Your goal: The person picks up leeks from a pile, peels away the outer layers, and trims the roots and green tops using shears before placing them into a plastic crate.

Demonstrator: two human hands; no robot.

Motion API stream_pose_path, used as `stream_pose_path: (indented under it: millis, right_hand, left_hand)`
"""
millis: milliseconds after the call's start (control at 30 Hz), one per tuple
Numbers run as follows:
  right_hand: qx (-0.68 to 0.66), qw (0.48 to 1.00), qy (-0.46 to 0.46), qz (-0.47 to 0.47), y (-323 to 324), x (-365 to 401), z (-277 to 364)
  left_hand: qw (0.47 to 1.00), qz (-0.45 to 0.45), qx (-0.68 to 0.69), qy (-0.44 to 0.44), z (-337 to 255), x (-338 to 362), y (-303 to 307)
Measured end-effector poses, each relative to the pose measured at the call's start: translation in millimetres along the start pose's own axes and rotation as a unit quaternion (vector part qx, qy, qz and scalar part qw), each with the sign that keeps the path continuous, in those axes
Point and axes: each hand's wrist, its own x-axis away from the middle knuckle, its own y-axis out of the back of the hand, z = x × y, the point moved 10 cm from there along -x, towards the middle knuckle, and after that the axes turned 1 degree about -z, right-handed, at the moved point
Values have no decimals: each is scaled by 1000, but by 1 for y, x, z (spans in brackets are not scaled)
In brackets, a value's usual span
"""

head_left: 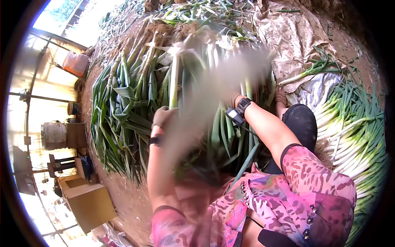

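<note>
My left hand (163, 118), in a pale glove, is closed around a thick green onion (174, 78), whose white shaft points away from me. My right hand (233, 101) is to the right of it, mostly behind a wide pale motion smear (205, 99). What makes that smear cannot be made out, and the right hand's fingers are hidden. Beneath both hands lies a large heap of untrimmed green onions (123, 94), roots away from me and leaves toward me.
Cleaned green onions (349, 144) with white shafts lie in a pile at the right, beside my dark boot (300, 123). A crumpled brown sheet (288, 37) covers ground at the upper right. At the left stand a cardboard box (88, 201) and a bucket (54, 136).
</note>
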Motion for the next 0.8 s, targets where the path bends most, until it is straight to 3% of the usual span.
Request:
stream_pose_path:
  millis: [200,367,467,533,600,700,800]
  right_hand:
    - [-75,997,11,-1,5,-5,11]
    - [-212,976,44,-9,19,39,27]
    - [-301,950,87,8,5,79,59]
    - [-348,929,125,17,-8,98,85]
    - [-357,924,131,44,-6,107,101]
    - [-334,932,72,117,24,135,133]
    - [-268,952,136,-60,58,146,120]
  left_hand:
    - [1000,-18,-15,-10,-33,31,5]
    - [990,-3,137,-29,-49,33,28]
    - [978,61,193,-52,-101,53,26]
    - [965,122,220,-80,-181,119,18]
    - [955,64,85,-277,-232,161,23]
    - [956,80,65,-275,-237,171,20]
    - [950,68,47,-301,-249,200,26]
